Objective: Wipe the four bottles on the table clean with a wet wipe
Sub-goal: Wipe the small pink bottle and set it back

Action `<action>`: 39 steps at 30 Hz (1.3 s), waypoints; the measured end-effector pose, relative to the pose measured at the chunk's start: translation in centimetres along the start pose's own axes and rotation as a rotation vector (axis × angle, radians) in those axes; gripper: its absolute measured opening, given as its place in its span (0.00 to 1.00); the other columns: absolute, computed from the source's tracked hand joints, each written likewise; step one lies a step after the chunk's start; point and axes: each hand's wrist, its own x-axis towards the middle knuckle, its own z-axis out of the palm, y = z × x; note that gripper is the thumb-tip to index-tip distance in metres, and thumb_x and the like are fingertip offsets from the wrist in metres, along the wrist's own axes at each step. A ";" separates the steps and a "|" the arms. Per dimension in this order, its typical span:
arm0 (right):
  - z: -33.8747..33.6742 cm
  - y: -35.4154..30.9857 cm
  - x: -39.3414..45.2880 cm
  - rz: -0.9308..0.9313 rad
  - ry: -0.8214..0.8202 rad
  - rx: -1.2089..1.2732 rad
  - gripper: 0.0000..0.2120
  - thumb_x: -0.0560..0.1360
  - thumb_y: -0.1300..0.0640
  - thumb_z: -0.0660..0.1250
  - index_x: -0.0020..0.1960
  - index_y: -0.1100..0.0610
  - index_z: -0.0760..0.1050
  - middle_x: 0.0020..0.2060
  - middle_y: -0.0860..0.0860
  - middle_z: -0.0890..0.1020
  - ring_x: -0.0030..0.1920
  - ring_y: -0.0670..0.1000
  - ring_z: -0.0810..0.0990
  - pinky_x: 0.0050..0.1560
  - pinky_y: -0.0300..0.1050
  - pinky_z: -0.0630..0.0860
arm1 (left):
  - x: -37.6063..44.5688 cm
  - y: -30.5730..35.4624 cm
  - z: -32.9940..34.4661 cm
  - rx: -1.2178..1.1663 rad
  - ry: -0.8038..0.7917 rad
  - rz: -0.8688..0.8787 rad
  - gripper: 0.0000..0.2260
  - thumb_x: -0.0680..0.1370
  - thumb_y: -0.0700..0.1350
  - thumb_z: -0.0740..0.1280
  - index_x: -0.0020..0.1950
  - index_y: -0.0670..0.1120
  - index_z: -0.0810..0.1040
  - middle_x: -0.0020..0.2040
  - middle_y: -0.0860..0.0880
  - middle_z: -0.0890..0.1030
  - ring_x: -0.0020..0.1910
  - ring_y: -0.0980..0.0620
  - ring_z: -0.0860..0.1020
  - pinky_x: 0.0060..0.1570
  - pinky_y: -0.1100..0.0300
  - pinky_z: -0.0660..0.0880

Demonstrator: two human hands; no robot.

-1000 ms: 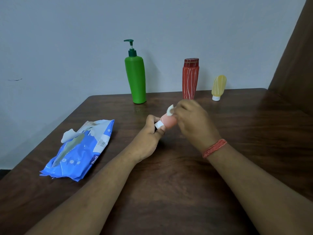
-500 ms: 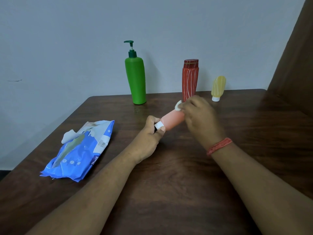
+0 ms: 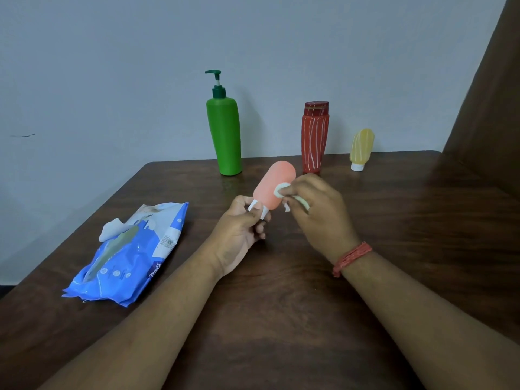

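Note:
My left hand [image 3: 239, 232] pinches the white cap end of a small pink bottle [image 3: 274, 185], which tilts up and away over the middle of the table. My right hand [image 3: 318, 209] grips a folded white wet wipe [image 3: 281, 190] and presses it against the bottle's right side. Along the back edge stand a green pump bottle [image 3: 225, 136], a red bottle with white stripes [image 3: 315, 136] and a small yellow bottle [image 3: 361, 149] resting on its white cap.
A blue pack of wet wipes [image 3: 132, 254] lies open on the left of the dark wooden table [image 3: 281, 319], a wipe sticking out of its top. A brown panel [image 3: 489, 108] rises at the right; a pale wall is behind.
The pink bottle has swung from pointing right to pointing up and away, its body now uncovered. My right hand slid off its far end down to its right side with the wipe.

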 end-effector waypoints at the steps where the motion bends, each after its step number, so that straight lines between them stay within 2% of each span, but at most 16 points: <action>1: -0.1 0.1 0.1 -0.003 0.032 -0.004 0.08 0.73 0.69 0.71 0.50 0.61 0.83 0.48 0.53 0.81 0.50 0.43 0.77 0.52 0.27 0.70 | 0.0 0.0 0.0 -0.018 -0.029 -0.006 0.03 0.83 0.42 0.62 0.53 0.46 0.68 0.42 0.47 0.75 0.33 0.55 0.67 0.38 0.60 0.67; 4: -1.0 0.7 0.9 0.064 0.170 -0.018 0.07 0.73 0.69 0.71 0.48 0.61 0.83 0.48 0.53 0.81 0.49 0.47 0.79 0.52 0.28 0.72 | -0.2 -0.1 0.3 -0.041 -0.123 -0.034 0.08 0.78 0.45 0.64 0.52 0.45 0.66 0.41 0.47 0.76 0.33 0.54 0.68 0.38 0.59 0.67; 6: -1.4 0.8 0.9 0.087 0.176 -0.041 0.07 0.74 0.68 0.71 0.50 0.60 0.83 0.48 0.52 0.81 0.49 0.47 0.79 0.53 0.30 0.73 | -0.4 -0.2 0.6 -0.023 -0.136 -0.040 0.06 0.81 0.43 0.63 0.53 0.45 0.66 0.42 0.46 0.76 0.33 0.53 0.67 0.38 0.60 0.67; 8: -0.9 0.6 0.4 0.068 0.124 0.000 0.07 0.73 0.68 0.71 0.50 0.60 0.83 0.48 0.52 0.80 0.49 0.45 0.78 0.52 0.34 0.75 | -0.4 -0.1 0.6 -0.022 -0.091 -0.033 0.03 0.84 0.40 0.59 0.52 0.45 0.66 0.42 0.46 0.76 0.33 0.54 0.67 0.37 0.60 0.68; 11: 0.4 -0.5 -0.6 -0.016 -0.050 0.060 0.06 0.73 0.66 0.72 0.49 0.60 0.83 0.47 0.52 0.80 0.48 0.48 0.79 0.49 0.42 0.76 | -0.3 0.1 0.3 -0.081 -0.006 -0.015 0.03 0.84 0.40 0.58 0.51 0.45 0.67 0.40 0.47 0.76 0.32 0.54 0.67 0.36 0.60 0.66; 14: 0.8 -1.0 -0.6 -0.097 -0.146 0.040 0.06 0.73 0.67 0.72 0.48 0.60 0.82 0.46 0.51 0.80 0.47 0.49 0.79 0.48 0.42 0.76 | -0.2 0.2 0.2 -0.093 0.011 -0.001 0.03 0.84 0.40 0.58 0.51 0.45 0.66 0.40 0.47 0.75 0.33 0.54 0.66 0.37 0.58 0.64; 19: -0.9 0.3 0.6 0.014 0.143 -0.033 0.07 0.72 0.70 0.71 0.47 0.61 0.83 0.46 0.53 0.81 0.47 0.45 0.77 0.50 0.29 0.71 | -0.4 -0.1 0.5 0.046 -0.110 -0.001 0.04 0.83 0.43 0.61 0.52 0.46 0.65 0.42 0.47 0.75 0.34 0.54 0.67 0.38 0.60 0.67; 22: -1.8 0.9 1.0 0.106 0.211 -0.081 0.06 0.73 0.69 0.71 0.48 0.61 0.83 0.47 0.53 0.81 0.48 0.45 0.78 0.51 0.24 0.69 | -0.5 -0.1 0.7 0.118 -0.133 -0.011 0.02 0.86 0.39 0.56 0.53 0.45 0.65 0.42 0.47 0.75 0.34 0.54 0.67 0.39 0.60 0.67; 25: -1.2 0.6 0.7 0.077 0.186 -0.074 0.06 0.73 0.69 0.71 0.49 0.62 0.83 0.47 0.54 0.81 0.48 0.48 0.78 0.51 0.29 0.72 | -0.6 -0.1 0.7 0.127 -0.122 0.001 0.02 0.85 0.39 0.58 0.54 0.45 0.65 0.43 0.46 0.74 0.34 0.54 0.66 0.38 0.60 0.67; 27: -0.7 0.3 0.5 -0.003 0.129 -0.075 0.07 0.73 0.69 0.71 0.49 0.63 0.83 0.47 0.54 0.81 0.47 0.47 0.78 0.51 0.34 0.73 | -0.5 -0.1 0.5 0.143 -0.101 0.020 0.07 0.81 0.44 0.62 0.55 0.45 0.65 0.42 0.47 0.74 0.33 0.55 0.67 0.38 0.61 0.68; 29: -1.0 0.6 0.9 0.011 0.144 -0.070 0.06 0.74 0.69 0.71 0.49 0.62 0.83 0.47 0.54 0.81 0.48 0.47 0.78 0.52 0.36 0.75 | -0.5 0.0 0.2 0.282 -0.112 0.047 0.09 0.79 0.47 0.62 0.55 0.46 0.65 0.43 0.49 0.75 0.34 0.55 0.68 0.42 0.59 0.70; 31: -1.7 1.0 1.2 0.102 0.195 -0.088 0.06 0.75 0.67 0.70 0.50 0.60 0.83 0.49 0.53 0.81 0.50 0.48 0.79 0.53 0.42 0.77 | -0.4 -0.1 0.2 0.490 -0.146 0.058 0.05 0.84 0.46 0.60 0.56 0.50 0.65 0.44 0.52 0.77 0.37 0.55 0.70 0.47 0.56 0.71; 33: -2.2 1.2 1.3 0.132 0.202 -0.110 0.06 0.76 0.65 0.70 0.52 0.60 0.83 0.50 0.53 0.82 0.51 0.49 0.79 0.54 0.43 0.78 | -0.3 -0.2 0.4 0.645 -0.157 0.054 0.04 0.85 0.45 0.58 0.57 0.53 0.64 0.46 0.54 0.77 0.39 0.56 0.71 0.49 0.56 0.71; 35: -2.2 1.0 1.2 0.087 0.185 -0.114 0.06 0.76 0.66 0.69 0.52 0.61 0.83 0.50 0.54 0.82 0.50 0.47 0.78 0.54 0.40 0.75 | -0.3 -0.1 0.5 0.688 -0.150 0.054 0.05 0.85 0.47 0.58 0.58 0.54 0.63 0.47 0.53 0.77 0.40 0.56 0.71 0.48 0.58 0.71; 39: -1.2 0.4 0.9 -0.033 0.090 -0.185 0.07 0.75 0.68 0.70 0.51 0.62 0.83 0.48 0.55 0.82 0.50 0.53 0.79 0.55 0.39 0.71 | -0.4 0.0 0.5 0.771 -0.118 0.059 0.06 0.85 0.50 0.59 0.59 0.54 0.62 0.48 0.49 0.74 0.42 0.55 0.71 0.46 0.56 0.70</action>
